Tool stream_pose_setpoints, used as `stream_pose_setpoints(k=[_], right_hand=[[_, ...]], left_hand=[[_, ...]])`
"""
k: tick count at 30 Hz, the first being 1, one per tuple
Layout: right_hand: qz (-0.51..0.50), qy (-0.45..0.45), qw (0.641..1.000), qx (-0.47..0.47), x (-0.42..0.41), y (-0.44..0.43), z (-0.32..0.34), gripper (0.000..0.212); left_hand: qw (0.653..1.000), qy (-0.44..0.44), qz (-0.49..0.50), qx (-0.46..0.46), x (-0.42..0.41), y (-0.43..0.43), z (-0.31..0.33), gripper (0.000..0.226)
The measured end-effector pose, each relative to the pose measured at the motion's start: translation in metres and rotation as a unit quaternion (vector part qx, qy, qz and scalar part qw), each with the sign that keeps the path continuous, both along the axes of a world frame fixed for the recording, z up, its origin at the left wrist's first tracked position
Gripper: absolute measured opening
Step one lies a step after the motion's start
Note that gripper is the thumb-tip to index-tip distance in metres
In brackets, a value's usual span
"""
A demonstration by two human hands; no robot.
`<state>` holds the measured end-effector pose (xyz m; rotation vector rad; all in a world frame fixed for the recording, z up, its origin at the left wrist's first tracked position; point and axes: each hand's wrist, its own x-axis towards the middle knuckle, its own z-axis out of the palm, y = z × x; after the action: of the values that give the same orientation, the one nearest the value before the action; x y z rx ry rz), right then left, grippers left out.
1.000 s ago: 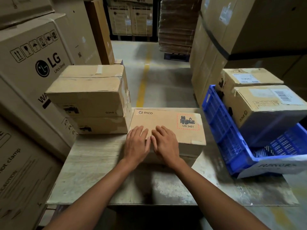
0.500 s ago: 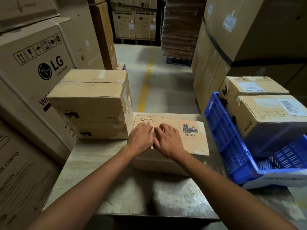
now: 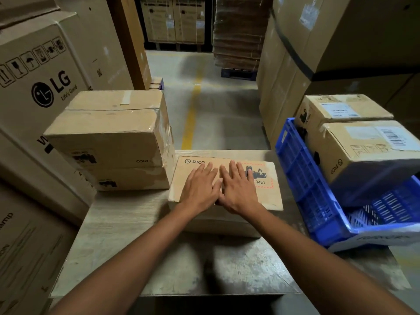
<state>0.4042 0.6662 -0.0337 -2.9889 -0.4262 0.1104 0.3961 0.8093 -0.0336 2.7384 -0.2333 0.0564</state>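
A flat brown PICO carton (image 3: 269, 196) with a red-dashed UN 3481 battery mark lies on the worn table (image 3: 118, 242). My left hand (image 3: 200, 187) and my right hand (image 3: 238, 189) lie side by side, palms down, on its lid. All fingers are stretched out flat and point away from me. The right fingertips cover part of the battery mark. The thumbs touch near the carton's front edge.
Two stacked PICO cartons (image 3: 113, 137) stand at the table's left, touching the flat carton's side. A blue plastic crate (image 3: 306, 185) at the right holds two more cartons (image 3: 363, 151). Big LG boxes (image 3: 38, 83) wall the left; tall stacks (image 3: 318, 53) the right. An aisle with a yellow line (image 3: 192, 110) runs ahead.
Both hands have slid forward along the lid, away from me, from near its front edge toward its middle, fingers staying flat. The carton has stayed put on the table.
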Motion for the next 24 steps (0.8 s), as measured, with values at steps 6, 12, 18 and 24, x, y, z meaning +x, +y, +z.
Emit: stream_pose_setpoints(k=[6, 12, 18, 24], right_hand=[[0.004, 0.022, 1.0, 0.009, -0.005, -0.002, 0.012, 0.071], [0.008, -0.165, 0.983, 0.077, -0.049, -0.005, -0.009, 0.032], [0.019, -0.152, 0.979, 0.133, -0.046, -0.011, -0.005, 0.025], [-0.039, -0.168, 0.976, 0.131, -0.065, -0.034, -0.002, 0.024]], left_hand=[[0.995, -0.092, -0.034, -0.028, -0.008, 0.0, -0.001, 0.049], [0.972, -0.212, -0.081, -0.06, -0.03, 0.0, -0.019, 0.035], [0.982, -0.175, -0.063, -0.028, -0.031, -0.007, -0.004, 0.039], [0.973, -0.177, -0.136, -0.061, -0.039, -0.032, -0.003, 0.038]])
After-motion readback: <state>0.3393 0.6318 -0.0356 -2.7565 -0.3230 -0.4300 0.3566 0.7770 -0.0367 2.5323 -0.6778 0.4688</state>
